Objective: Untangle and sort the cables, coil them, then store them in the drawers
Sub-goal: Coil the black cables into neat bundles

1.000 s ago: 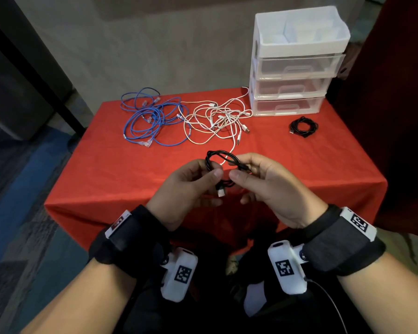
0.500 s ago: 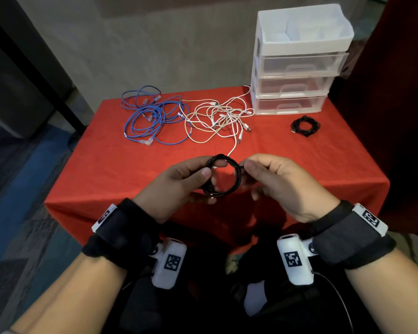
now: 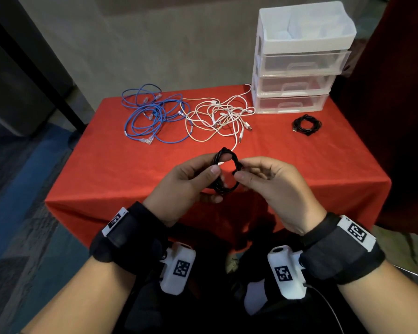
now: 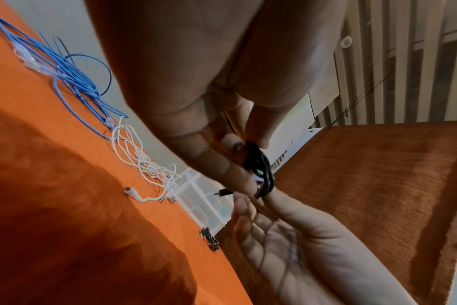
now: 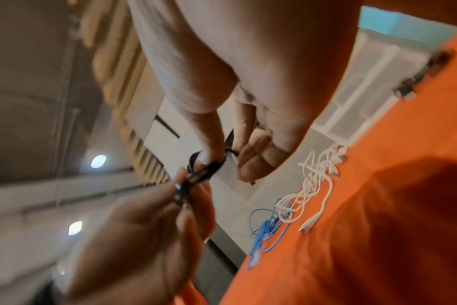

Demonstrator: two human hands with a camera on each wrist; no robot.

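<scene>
A small coil of black cable [image 3: 225, 172] [image 4: 260, 173] [image 5: 204, 167] hangs above the near edge of the red table [image 3: 111, 169]. My left hand [image 3: 193, 179] grips its left side between thumb and fingers. My right hand [image 3: 256, 174] pinches the coil's right side, with a black cable end at its thumb tip. A second coiled black cable [image 3: 306, 124] lies on the cloth in front of the drawers. Blue cables [image 3: 152, 114] and white cables [image 3: 223, 116] lie loose and tangled at the back.
A white three-drawer unit [image 3: 297, 68] with an open top tray stands at the back right corner; its drawers are closed. A dark red curtain [image 3: 396, 92] hangs right of the table. Blue and grey carpet [image 3: 22, 189] lies to the left.
The coil has turned from lying flat to standing as an upright ring between my hands. Both hands rose slightly and my right fingers shifted along the coil's right side.
</scene>
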